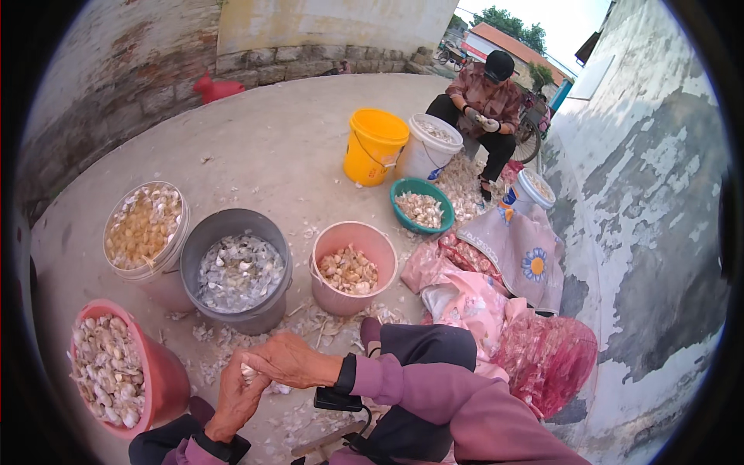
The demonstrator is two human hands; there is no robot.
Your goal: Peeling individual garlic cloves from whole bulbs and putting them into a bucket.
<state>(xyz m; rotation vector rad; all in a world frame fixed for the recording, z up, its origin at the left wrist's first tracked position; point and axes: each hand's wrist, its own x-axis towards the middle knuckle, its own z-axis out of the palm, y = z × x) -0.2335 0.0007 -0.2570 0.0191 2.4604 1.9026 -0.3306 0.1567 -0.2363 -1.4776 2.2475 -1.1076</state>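
Note:
Low in front of me, both hands meet around a garlic bulb (pixel 248 373), whose pale skin shows between the fingers. My left hand (pixel 235 397) is closed on it from below and the left. From the right, my right hand (pixel 294 361) reaches over with its fingers bent against the bulb; fingers hide most of it. Beside my left hand stands a red-pink tub (pixel 172 380) heaped with garlic bulbs. Ahead of the hands are a grey bucket (pixel 267 308) of whitish garlic peelings and a pink bucket (pixel 341 302) partly filled with reddish garlic cloves.
A whitish bucket (pixel 167 280) holds cloves at the left. Farther off are a green basin (pixel 422 227), a yellow bucket (pixel 376 151) and a white bucket (pixel 418 159). A person (pixel 484 101) sits there, gloved hands together. Red mesh sacks (pixel 546 360) lie right, along the peeling wall (pixel 635 232).

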